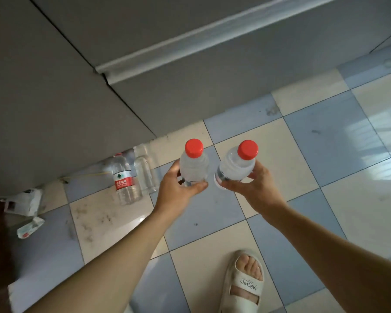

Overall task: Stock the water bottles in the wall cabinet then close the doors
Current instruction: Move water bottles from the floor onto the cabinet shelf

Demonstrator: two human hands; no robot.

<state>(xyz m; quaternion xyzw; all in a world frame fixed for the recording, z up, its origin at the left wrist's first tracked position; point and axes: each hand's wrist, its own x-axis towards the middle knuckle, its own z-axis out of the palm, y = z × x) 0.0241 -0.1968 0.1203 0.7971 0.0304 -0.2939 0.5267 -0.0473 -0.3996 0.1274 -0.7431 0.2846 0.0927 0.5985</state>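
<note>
I hold two clear water bottles with red caps upright over the tiled floor. My left hand [177,186] grips the left bottle [194,164] around its lower body. My right hand [249,188] grips the right bottle [237,164], which tilts slightly to the right. Two more bottles stand on the floor by the grey cabinet [61,98]: one with a red label [124,179] and a plain clear one [144,171]. The cabinet's grey doors fill the upper view, with a pale handle rail [201,39] along one door edge.
Crumpled white wrappers [25,203] lie on the floor at the left, near the cabinet base. My sandalled foot [244,283] stands on the blue and cream tiles [325,136] below my right arm.
</note>
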